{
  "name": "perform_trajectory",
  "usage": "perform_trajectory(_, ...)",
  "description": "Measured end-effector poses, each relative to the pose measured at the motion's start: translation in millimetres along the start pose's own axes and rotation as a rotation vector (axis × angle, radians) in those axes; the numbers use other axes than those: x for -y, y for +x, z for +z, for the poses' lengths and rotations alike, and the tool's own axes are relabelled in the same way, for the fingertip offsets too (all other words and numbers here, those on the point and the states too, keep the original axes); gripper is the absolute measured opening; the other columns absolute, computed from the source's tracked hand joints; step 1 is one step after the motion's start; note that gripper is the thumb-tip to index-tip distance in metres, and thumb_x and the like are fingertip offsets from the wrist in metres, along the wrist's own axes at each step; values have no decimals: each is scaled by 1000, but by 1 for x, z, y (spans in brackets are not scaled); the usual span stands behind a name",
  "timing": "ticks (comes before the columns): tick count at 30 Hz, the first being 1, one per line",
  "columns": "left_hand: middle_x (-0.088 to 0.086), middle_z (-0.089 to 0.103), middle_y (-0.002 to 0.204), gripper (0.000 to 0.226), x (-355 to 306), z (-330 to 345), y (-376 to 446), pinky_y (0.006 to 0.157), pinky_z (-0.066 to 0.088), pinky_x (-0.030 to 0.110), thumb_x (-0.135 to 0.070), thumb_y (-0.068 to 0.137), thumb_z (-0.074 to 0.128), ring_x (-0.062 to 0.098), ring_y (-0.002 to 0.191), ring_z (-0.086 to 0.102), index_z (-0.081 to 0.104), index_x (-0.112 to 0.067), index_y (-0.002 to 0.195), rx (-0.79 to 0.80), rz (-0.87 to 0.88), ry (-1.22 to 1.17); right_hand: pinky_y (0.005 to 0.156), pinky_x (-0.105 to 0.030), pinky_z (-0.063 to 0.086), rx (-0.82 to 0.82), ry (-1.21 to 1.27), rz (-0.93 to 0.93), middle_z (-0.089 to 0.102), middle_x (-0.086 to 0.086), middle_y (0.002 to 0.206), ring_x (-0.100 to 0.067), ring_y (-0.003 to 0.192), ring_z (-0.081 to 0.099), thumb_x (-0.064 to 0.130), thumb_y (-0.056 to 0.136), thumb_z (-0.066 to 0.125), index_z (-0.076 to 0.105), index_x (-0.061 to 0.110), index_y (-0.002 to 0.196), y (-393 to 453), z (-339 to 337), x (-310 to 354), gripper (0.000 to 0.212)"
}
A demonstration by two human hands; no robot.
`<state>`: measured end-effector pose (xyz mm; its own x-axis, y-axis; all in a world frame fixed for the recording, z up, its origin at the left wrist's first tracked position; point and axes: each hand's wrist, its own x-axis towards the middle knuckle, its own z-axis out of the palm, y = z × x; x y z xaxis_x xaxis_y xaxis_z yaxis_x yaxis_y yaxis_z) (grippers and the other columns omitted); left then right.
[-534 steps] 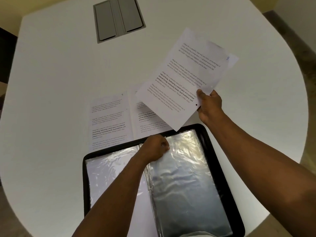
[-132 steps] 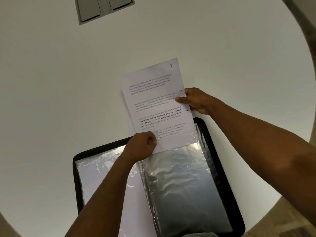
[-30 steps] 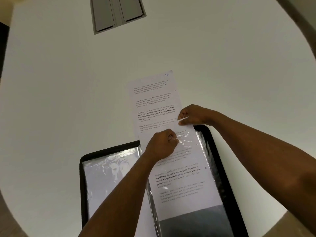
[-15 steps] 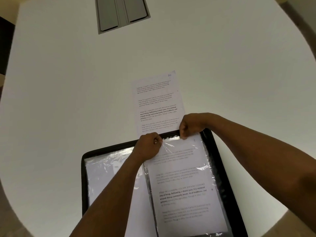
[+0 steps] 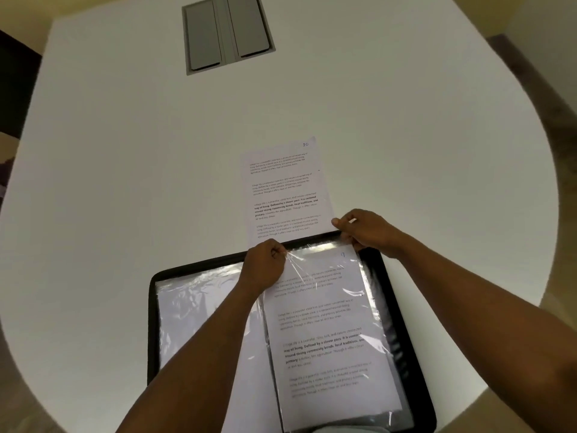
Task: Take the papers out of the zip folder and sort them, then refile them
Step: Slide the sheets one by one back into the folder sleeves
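A black zip folder (image 5: 402, 307) lies open on the white table at the near edge. Its clear plastic sleeves show on both halves. A printed sheet marked 9 (image 5: 327, 332) sits fully inside the right-hand sleeve. My left hand (image 5: 265, 267) pinches the sleeve's top left corner. My right hand (image 5: 365, 229) grips the sleeve's top right corner at the folder's rim. One loose printed sheet marked 10 (image 5: 284, 189) lies flat on the table just beyond the folder.
The round white table (image 5: 125, 182) stretches away on all sides. A grey double-flap cable hatch (image 5: 228, 29) is set into the far middle. Floor shows past the table's right edge (image 5: 555, 98).
The sheet marked 9 has slid down fully into the right sleeve. My right hand moved from the sheet's edge to the sleeve's top right corner; my left hand kept its pinch.
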<state>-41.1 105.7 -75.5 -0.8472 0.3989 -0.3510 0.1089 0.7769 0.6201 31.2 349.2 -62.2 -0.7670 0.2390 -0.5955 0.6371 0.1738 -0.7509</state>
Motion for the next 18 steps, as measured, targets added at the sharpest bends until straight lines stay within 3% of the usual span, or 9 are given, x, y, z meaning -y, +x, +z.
perform_trajectory(2,0,68,89,9,0,0,-5,68,38,15,-13,90,60,11,82,57,68,-12,91,-39,-20,-39,73,-38,59,-92,106,-8,70,-11,92,-22,75,68,49,81,73,58,9,104,-21,4,-18,48)
perform_trajectory(5,-1,68,89,9,-2,-2,-13,62,35,7,-11,88,59,11,82,57,68,-12,89,-74,-24,-66,73,-39,59,-147,173,-23,68,-10,97,-19,76,68,41,77,79,56,13,108,-47,14,-39,47)
perform_trajectory(10,0,68,91,11,-7,-5,-24,64,32,11,-10,88,56,12,83,57,66,-13,86,-99,-13,-75,64,-22,44,-176,-40,-4,60,4,83,-9,74,56,34,77,81,57,18,104,-72,34,-60,39)
perform_trajectory(12,-4,66,90,11,-8,-6,-27,66,31,12,-10,89,55,16,87,59,65,-13,86,-87,-9,-64,60,-21,38,-198,-118,30,58,5,80,-8,72,53,35,78,80,58,17,98,-77,38,-64,34)
perform_trajectory(14,-1,65,96,11,-7,-6,-30,73,34,15,-12,89,57,21,97,61,64,-10,97,-72,-19,-77,58,-21,36,-179,-237,29,55,5,77,-11,72,51,34,81,77,57,14,87,-84,41,-65,29)
perform_trajectory(18,7,50,140,55,1,-6,-43,101,38,27,-22,90,62,24,126,48,41,-14,140,-40,-40,-112,59,-24,41,-155,-312,37,55,3,77,-19,78,55,30,84,73,51,15,73,-93,47,-67,29)
